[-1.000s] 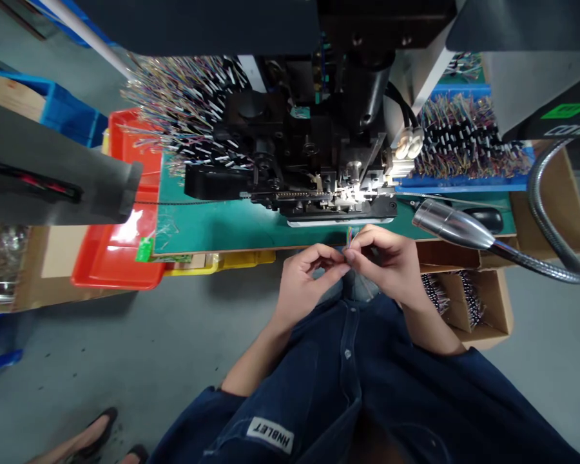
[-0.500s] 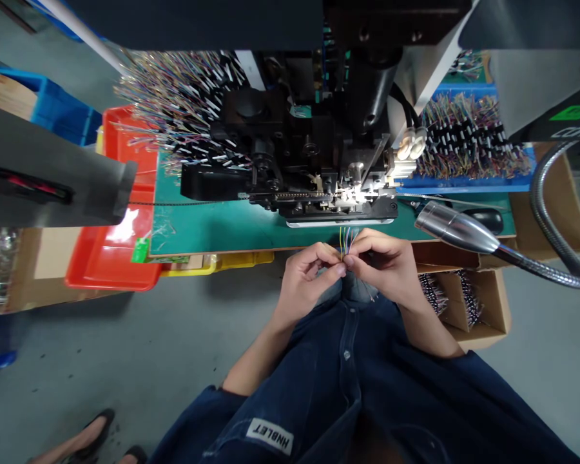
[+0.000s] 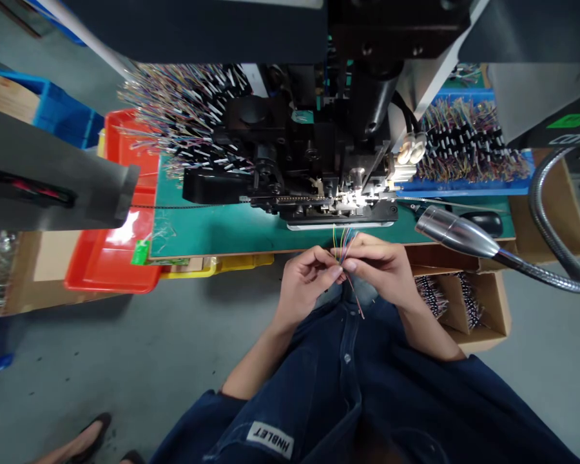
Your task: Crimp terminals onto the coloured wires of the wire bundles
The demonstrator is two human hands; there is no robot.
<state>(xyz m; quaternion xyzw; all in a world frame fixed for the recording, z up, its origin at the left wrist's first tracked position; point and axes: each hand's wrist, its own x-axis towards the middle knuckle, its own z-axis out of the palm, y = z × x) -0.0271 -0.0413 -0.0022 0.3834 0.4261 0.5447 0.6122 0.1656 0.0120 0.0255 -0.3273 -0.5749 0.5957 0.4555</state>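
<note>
Between my two hands I hold a small bundle of thin coloured wires [image 3: 344, 243], in front of the bench edge. Yellow, blue and pink strands fan out above my fingertips, and a few reddish ones hang down below. My left hand [image 3: 310, 277] pinches the bundle between thumb and fingers. Closed on the same wires from the other side is my right hand [image 3: 383, 265]. Just beyond my fingers stands a black crimping-type machine [image 3: 314, 209], its working point [image 3: 352, 196] brightly lit. The middle of the bundle is hidden by my fingertips.
A metal gooseneck lamp [image 3: 457, 233] and a black mouse [image 3: 483, 223] are at the right. Heaps of wire bundles [image 3: 198, 122] lie behind on the green mat [image 3: 212, 235], others in a blue tray [image 3: 464, 188]. Red trays [image 3: 111, 264] stand left, a divided cardboard box [image 3: 500, 309] lower right.
The strands have spread wider above my fingers, with more colours showing. The reddish ends below now hang longer and clearer. Both hands stay pinched at nearly the same spot.
</note>
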